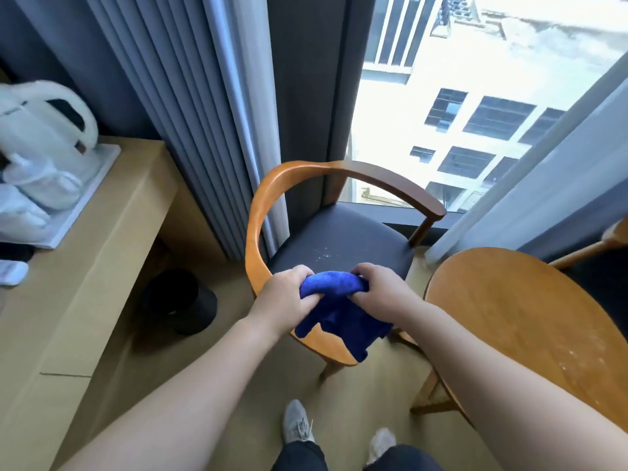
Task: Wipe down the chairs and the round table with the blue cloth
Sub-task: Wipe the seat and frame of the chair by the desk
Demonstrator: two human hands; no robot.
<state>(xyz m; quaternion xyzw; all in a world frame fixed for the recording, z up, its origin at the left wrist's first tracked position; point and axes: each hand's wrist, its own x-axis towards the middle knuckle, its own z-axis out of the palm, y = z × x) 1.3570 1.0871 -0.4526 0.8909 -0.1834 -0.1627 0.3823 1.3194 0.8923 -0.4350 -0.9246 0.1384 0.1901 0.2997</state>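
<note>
While both hands are closed round the blue cloth [339, 311] at the centre of the frame, the cloth is bunched into a short roll between them. The left hand [285, 294] grips the roll's left end with curled fingers, and the right hand [377, 287] grips the right end the same way. The rest of the cloth hangs down and drapes over the near part of the curved wooden back rail [256, 212] of the chair [428, 202]. The chair's dark seat [339, 239], just above the hands in the frame, carries a scatter of pale specks [323, 253].

At the lower right stands the round table [526, 317], its wooden top dusted with faint pale marks near the right edge of the frame. Part of a second chair [611, 236] shows at the right edge, beyond the table.

A black round bin [180, 300] stands on the floor at the left of centre, beside the light wooden desk [102, 232]; its inside is too dark to tell what it holds. On the desk at the upper left sits a white bag [44, 130] with looped handles, with crumpled white plastic in front of it; I cannot tell what is in the bag. Grey curtains [190, 96] hang behind the chair, beside the window [475, 96].
</note>
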